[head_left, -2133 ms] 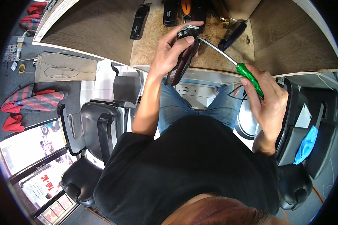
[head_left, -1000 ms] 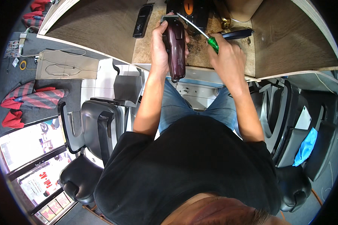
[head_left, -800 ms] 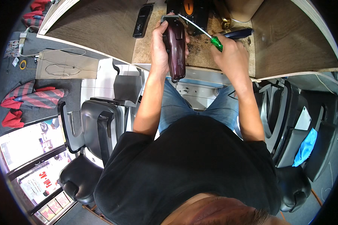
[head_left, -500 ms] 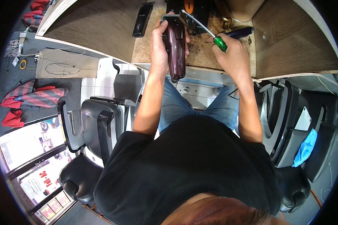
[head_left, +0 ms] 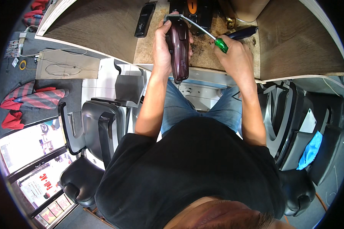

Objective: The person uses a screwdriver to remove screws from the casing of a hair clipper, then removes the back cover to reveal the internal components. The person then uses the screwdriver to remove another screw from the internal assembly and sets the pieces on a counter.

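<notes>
My left hand (head_left: 163, 47) is wrapped round a glossy dark maroon hair clipper (head_left: 179, 49), its blade end pointing away from me. The fingers behind the clipper are mostly hidden. In my right hand (head_left: 237, 55) is a screwdriver (head_left: 221, 45) with a green handle and a long metal shaft. Its tip lies at the right corner of the clipper's blade; whether it touches is too small to tell. Both hands are above the worn brown surface of the counter (head_left: 202, 57).
A black trimmer (head_left: 145, 21) lies left of my hands, and a black and orange device (head_left: 192, 7) stands behind them. A dark, slim object (head_left: 245, 33) is beyond my right hand. Wooden panels (head_left: 302, 42) wall both sides. Black salon chairs (head_left: 97, 129) flank me.
My right hand has shifted slightly left, bringing the screwdriver's tip from beside the clipper to its blade corner. The left hand and clipper have hardly moved.
</notes>
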Available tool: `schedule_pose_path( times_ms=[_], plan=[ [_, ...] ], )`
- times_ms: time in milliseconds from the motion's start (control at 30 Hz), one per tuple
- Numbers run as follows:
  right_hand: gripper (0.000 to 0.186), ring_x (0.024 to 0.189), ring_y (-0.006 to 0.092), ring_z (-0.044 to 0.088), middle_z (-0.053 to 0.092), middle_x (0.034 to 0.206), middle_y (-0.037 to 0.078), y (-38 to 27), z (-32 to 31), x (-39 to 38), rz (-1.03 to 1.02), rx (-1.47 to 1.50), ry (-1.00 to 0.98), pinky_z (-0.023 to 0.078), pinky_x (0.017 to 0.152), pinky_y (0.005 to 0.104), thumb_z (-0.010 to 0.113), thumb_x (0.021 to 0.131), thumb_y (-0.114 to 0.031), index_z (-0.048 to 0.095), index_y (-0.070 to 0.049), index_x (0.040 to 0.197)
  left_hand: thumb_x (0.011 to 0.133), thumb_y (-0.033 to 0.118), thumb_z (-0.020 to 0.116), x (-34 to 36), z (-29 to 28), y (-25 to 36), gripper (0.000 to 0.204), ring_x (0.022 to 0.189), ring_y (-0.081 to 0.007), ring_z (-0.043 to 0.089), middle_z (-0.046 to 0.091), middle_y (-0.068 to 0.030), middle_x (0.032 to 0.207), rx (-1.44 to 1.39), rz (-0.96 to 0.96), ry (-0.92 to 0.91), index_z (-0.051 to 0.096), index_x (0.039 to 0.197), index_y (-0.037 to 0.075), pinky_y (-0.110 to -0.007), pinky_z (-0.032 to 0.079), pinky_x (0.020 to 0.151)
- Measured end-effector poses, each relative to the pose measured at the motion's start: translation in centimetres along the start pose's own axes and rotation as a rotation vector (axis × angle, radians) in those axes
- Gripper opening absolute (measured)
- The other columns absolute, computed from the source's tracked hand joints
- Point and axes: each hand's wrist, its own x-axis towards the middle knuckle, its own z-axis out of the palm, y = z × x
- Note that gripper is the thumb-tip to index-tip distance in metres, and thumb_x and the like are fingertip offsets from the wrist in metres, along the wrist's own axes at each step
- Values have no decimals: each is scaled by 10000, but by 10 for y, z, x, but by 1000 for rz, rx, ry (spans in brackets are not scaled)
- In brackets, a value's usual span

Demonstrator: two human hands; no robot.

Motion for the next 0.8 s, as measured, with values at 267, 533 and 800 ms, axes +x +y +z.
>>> schedule_pose_path(
  times_ms=[267, 533, 800],
  plan=[
    [224, 734, 447, 672, 678, 718, 199, -2, 3, -2, -20, -110, 46, 518, 678, 510, 706, 956, -297, 723, -73, 949, 1062, 433, 383, -2, 1, 0, 522, 577, -217, 650, 665, -158, 819, -6, 3, 4, 442, 1467, 109, -336, 561, 513],
    [204, 807, 434, 715, 734, 829, 217, -10, -6, 1, 13, -84, -74, 551, 748, 539, 710, 916, -227, 743, -80, 1054, 1064, 455, 385, -2, 2, 1, 530, 593, -216, 654, 666, -154, 817, -16, 4, -1, 445, 1468, 118, -339, 573, 537],
    [218, 809, 442, 714, 737, 841, 219, -6, -4, -1, 18, -58, -37, 551, 749, 543, 720, 903, -216, 747, -73, 1065, 1056, 505, 386, -2, 2, 0, 497, 560, -226, 663, 678, -147, 815, -37, -19, 23, 500, 1327, 104, -340, 567, 485]
  ],
)
